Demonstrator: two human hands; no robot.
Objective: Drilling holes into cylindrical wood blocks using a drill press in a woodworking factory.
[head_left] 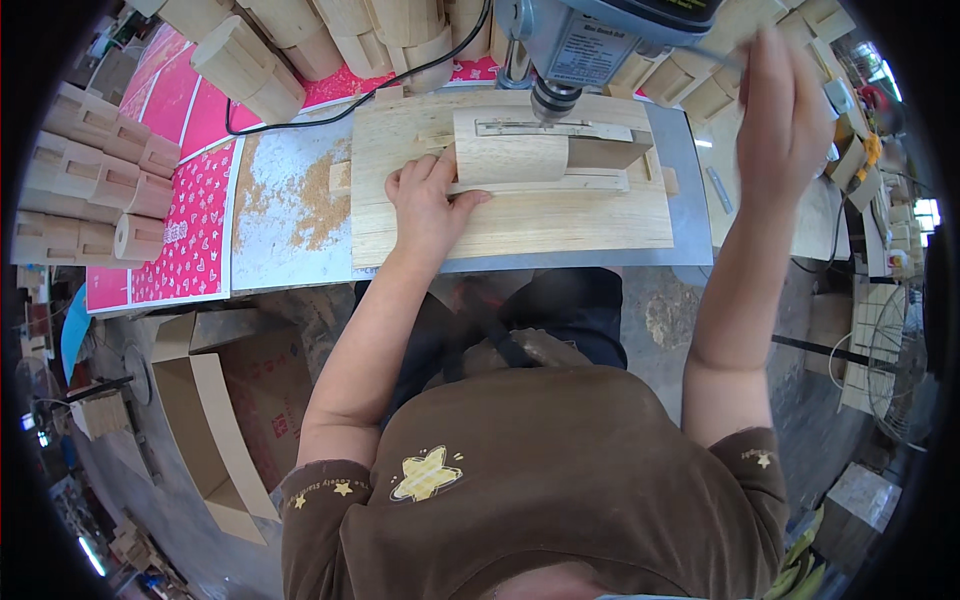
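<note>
A pale wooden cylinder lies on its side on a flat wooden board, between wooden strips. At its left end is my left hand, fingers closed against the wood and thumb along the near side. Just above the cylinder's far side hangs the chuck of a grey bench drill; whether a bit touches the wood cannot be made out. Raised at the right, my right hand is slightly blurred and closed around the end of the drill's thin metal lever.
Several wooden cylinders with cut slots are stacked at the left, with more along the back. Sawdust covers the table left of the board. A black cable crosses behind it. An open cardboard box stands on the floor.
</note>
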